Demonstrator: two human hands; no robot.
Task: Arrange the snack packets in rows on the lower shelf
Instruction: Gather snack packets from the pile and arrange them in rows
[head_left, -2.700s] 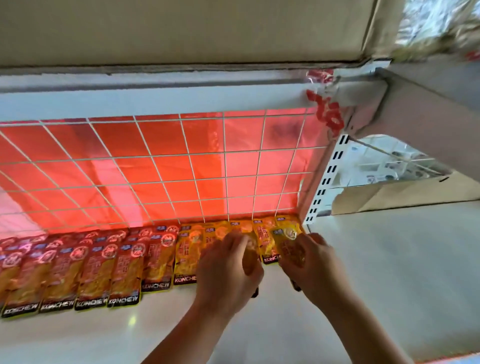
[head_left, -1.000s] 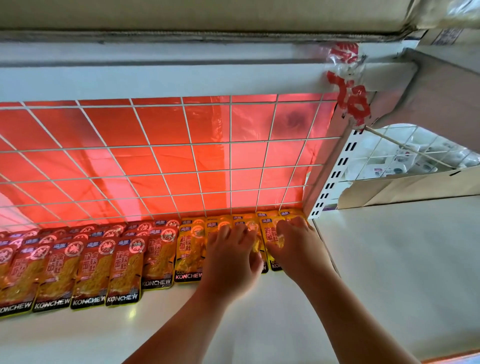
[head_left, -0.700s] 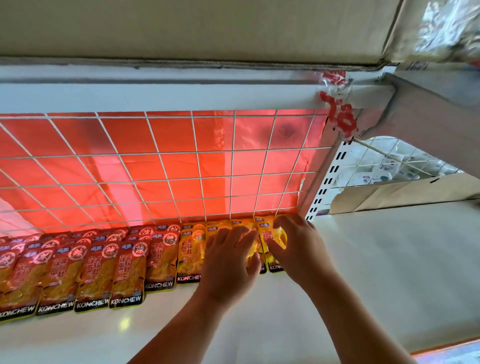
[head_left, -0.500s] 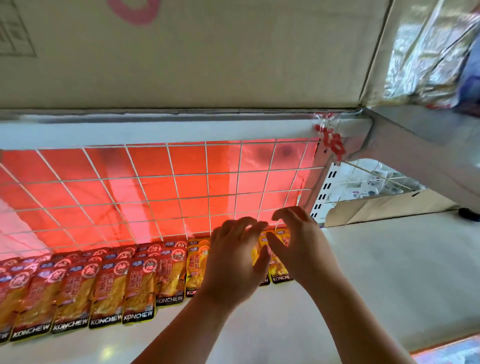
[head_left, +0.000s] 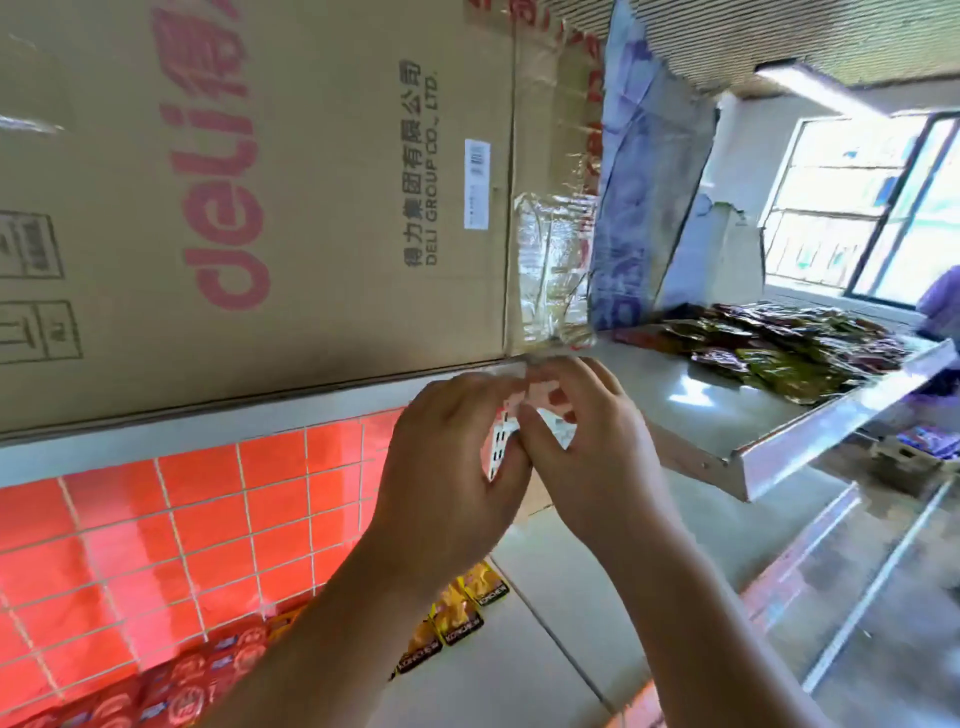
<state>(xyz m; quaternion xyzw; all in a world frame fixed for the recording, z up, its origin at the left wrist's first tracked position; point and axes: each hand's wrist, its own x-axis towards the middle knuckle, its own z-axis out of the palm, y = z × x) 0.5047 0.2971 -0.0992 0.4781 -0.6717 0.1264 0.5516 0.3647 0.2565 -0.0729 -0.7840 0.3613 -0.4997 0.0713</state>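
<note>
Hands up off lower shelf

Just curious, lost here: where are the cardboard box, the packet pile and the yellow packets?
cardboard box (head_left: 311, 208), head view, printed front.
packet pile (head_left: 779, 348), head view, heap's middle.
yellow packets (head_left: 457, 621), head view, one packet's lower end.

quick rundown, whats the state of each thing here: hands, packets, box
left hand: raised, fingers loosely curled, nothing seen in it
right hand: raised, fingers curled, close against the left hand
row of packets: lying flat side by side on the lower shelf
pile of packets: loose heap on the upper shelf
cardboard box: taped along its edge
</note>
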